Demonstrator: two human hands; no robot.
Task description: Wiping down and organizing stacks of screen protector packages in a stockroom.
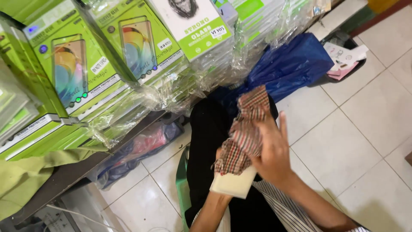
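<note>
The right hand [272, 150] is raised over the lap with its back toward the camera. Its fingers [282, 124] are extended and held together, pressing a checked cloth [245, 133] from the right side. The cloth hangs to the left of these fingers, with its long axis running from upper right to lower left.

The lower end of the cloth drapes over a pale flat slab [234, 184], which lies just below and left of the right fingers. The left hand [219, 155] supports the slab from underneath; only a knuckle shows at the cloth edge, so its finger position cannot be determined. The slab's long axis is roughly level, tilted slightly down to the right.

Green boxes [77, 73] in clear wrap stand well apart, up and left
</note>
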